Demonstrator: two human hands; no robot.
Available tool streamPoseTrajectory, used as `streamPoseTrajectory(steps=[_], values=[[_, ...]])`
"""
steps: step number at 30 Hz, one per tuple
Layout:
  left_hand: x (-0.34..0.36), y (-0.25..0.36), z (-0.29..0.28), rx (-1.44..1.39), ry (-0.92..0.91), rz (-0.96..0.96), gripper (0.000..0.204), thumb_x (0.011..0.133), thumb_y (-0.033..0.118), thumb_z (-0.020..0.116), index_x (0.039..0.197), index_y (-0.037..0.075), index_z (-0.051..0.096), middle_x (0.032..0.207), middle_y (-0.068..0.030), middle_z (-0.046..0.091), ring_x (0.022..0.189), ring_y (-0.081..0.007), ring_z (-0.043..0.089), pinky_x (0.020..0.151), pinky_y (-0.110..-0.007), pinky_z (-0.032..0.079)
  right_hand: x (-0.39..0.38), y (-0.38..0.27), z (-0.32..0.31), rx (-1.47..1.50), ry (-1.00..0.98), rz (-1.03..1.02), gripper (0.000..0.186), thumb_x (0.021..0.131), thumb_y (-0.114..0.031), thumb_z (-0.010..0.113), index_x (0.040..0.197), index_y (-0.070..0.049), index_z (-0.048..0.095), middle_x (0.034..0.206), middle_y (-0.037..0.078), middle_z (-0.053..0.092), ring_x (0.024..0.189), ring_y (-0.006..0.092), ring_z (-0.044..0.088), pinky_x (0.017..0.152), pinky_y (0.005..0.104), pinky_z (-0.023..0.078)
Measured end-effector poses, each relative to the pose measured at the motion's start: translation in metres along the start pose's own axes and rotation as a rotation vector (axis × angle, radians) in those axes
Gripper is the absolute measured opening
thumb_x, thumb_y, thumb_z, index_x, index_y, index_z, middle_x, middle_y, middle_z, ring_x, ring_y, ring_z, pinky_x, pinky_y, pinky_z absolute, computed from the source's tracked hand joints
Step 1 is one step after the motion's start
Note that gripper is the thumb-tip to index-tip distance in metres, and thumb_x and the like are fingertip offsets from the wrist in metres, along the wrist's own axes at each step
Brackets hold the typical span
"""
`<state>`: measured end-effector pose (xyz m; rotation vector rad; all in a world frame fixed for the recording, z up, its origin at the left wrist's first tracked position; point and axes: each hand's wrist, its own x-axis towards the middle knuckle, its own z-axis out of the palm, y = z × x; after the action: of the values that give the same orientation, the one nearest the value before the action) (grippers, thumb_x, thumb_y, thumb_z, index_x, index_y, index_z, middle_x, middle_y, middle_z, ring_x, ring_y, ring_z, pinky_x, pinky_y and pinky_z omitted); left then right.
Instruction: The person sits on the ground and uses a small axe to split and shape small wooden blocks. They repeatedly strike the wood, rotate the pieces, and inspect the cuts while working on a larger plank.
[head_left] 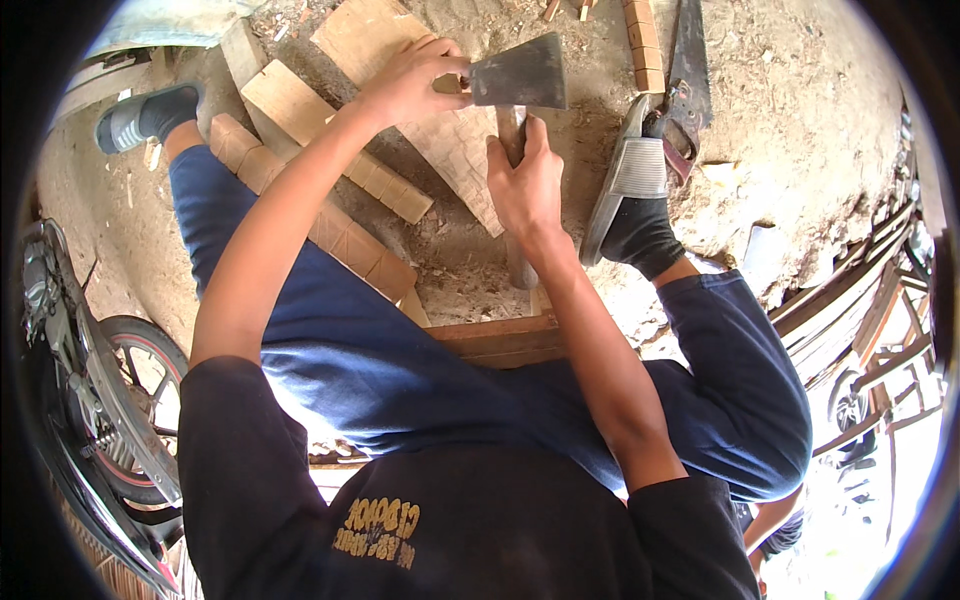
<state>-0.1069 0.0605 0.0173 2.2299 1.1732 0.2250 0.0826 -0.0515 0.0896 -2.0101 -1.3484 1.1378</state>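
A hatchet (520, 75) with a broad dark metal head and a wooden handle is held over a wooden board (455, 165). My right hand (527, 185) is wrapped round the handle just below the head. The lower end of the handle shows beneath my wrist. My left hand (420, 80) reaches across from the left, its thumb and fingers curled against the narrow left end of the head. The board lies slanted on the ground beneath both hands.
Grooved wooden bars (345, 240) lie beside my left leg; another bar (643, 45) is at the far right. A handsaw (688, 75) rests beside my right sandal (635, 170). A motorcycle (125, 400) stands left, stacked timber (850, 300) right. Another person's arm (773, 520) shows behind my right knee.
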Motion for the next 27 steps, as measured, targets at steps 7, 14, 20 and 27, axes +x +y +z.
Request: streamPoseTrajectory(steps=[7, 14, 20, 27], values=[[-0.001, 0.000, 0.005, 0.020, 0.068, 0.006, 0.031, 0.080, 0.026, 0.081, 0.105, 0.010, 0.071, 0.108, -0.0022, 0.060, 0.113, -0.0247, 0.054, 0.105, -0.039, 0.040, 0.007, -0.009, -0.012, -0.033, -0.145, 0.091, 0.030, 0.094, -0.017, 0.061, 0.113, 0.003, 0.049, 0.092, 0.034, 0.068, 0.090, 0.0512, 0.068, 0.079, 0.0548, 0.052], [0.003, 0.002, 0.000, 0.024, 0.006, 0.025, 0.031, 0.080, 0.026, 0.080, 0.106, 0.011, 0.072, 0.108, -0.0021, 0.060, 0.114, -0.0254, 0.054, 0.106, -0.040, 0.041, 0.000, -0.007, -0.008, 0.050, -0.075, 0.094, 0.032, 0.094, -0.020, 0.060, 0.117, 0.001, 0.051, 0.094, 0.032, 0.069, 0.091, 0.0488, 0.068, 0.081, 0.0531, 0.053], [0.005, 0.003, 0.000, 0.066, 0.003, 0.002, 0.040, 0.084, 0.047, 0.078, 0.110, 0.017, 0.072, 0.112, -0.0007, 0.062, 0.117, -0.0225, 0.057, 0.111, -0.041, 0.038, 0.009, -0.005, -0.019, -0.031, -0.159, 0.100, 0.032, 0.093, -0.021, 0.061, 0.114, 0.002, 0.052, 0.094, 0.032, 0.069, 0.091, 0.0488, 0.068, 0.081, 0.0507, 0.053], [-0.006, 0.019, -0.001, 0.025, 0.185, -0.210, 0.070, 0.076, 0.058, 0.081, 0.127, 0.012, 0.065, 0.123, -0.0117, 0.064, 0.120, -0.0297, 0.059, 0.105, -0.042, 0.047, 0.004, 0.007, -0.027, 0.140, -0.100, 0.170, 0.036, 0.092, -0.022, 0.063, 0.111, 0.007, 0.054, 0.095, 0.032, 0.069, 0.091, 0.0444, 0.070, 0.082, 0.0493, 0.052]])
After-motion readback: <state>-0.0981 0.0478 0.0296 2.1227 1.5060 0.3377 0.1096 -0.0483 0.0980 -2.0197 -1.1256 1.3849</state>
